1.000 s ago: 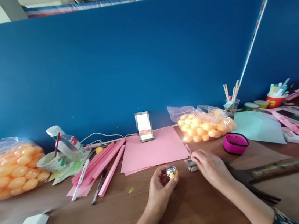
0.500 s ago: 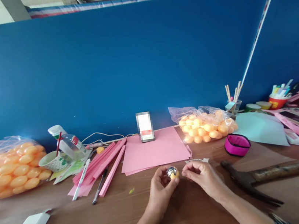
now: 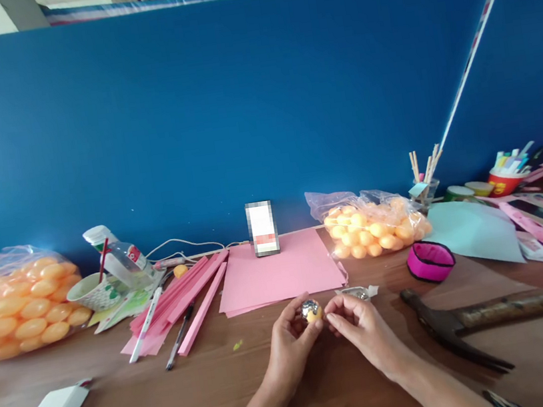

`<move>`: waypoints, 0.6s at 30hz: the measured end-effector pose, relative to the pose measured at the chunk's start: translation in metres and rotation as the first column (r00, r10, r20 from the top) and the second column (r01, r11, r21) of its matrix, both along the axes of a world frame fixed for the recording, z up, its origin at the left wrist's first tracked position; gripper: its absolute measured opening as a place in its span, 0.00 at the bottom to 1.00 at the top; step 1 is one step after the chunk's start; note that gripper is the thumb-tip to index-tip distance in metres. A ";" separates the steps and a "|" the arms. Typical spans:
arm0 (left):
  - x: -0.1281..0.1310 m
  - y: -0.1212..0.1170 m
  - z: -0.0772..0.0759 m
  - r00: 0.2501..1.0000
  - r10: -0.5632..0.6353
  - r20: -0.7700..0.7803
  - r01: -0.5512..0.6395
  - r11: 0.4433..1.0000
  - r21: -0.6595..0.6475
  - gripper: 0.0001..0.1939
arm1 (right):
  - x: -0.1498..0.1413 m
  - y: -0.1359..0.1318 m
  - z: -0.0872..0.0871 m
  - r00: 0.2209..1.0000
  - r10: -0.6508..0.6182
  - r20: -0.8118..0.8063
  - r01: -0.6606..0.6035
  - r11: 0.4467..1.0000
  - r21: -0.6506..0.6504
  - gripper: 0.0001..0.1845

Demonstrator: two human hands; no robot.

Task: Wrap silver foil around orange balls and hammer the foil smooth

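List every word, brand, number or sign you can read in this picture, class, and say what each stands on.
No text can be read with certainty.
Bottle label: too small and blurred.
Red tub: yellow marks, too blurred.
Upright screen: pixelated, unreadable.
Small packet by the right hand: any print is too small.

Bottle (image 3: 122,257) tilted beside cup (image 3: 91,293); hammer (image 3: 489,313) near magenta band (image 3: 430,266).

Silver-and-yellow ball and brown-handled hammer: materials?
Small silver-and-yellow ball: yellow part probably plastic, evenly coloured; silver parts perhaps foil or metallised plastic, given mirror-bright reflections. Brown-handled hammer: head likely steel, dark and dull; handle apparently worn wood, blotchy brown.
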State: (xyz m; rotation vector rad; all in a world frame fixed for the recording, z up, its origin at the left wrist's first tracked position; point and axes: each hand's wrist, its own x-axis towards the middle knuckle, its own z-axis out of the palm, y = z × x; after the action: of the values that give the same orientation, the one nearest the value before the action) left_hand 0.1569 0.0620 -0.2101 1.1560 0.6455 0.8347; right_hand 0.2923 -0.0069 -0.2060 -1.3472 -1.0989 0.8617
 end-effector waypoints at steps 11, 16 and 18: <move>-0.001 0.000 0.004 0.999 -0.043 0.003 0.043 0.998 -0.043 0.30 | -0.003 -0.001 0.003 0.999 -0.036 0.030 0.036 0.999 -0.011 0.09; 0.000 -0.001 0.002 0.999 -0.041 0.014 0.041 0.999 -0.008 0.28 | -0.004 0.000 0.002 0.998 -0.052 -0.028 0.051 0.998 -0.027 0.10; 0.001 -0.001 0.000 0.999 -0.031 0.015 0.031 1.000 -0.002 0.28 | -0.005 0.000 0.001 0.996 -0.049 -0.072 0.047 0.998 -0.031 0.10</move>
State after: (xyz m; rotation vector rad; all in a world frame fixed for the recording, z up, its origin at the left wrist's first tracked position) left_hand 0.1574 0.0608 -0.2098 1.1538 0.6148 0.8159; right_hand 0.2876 -0.0067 -0.2048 -1.3503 -0.9973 0.8877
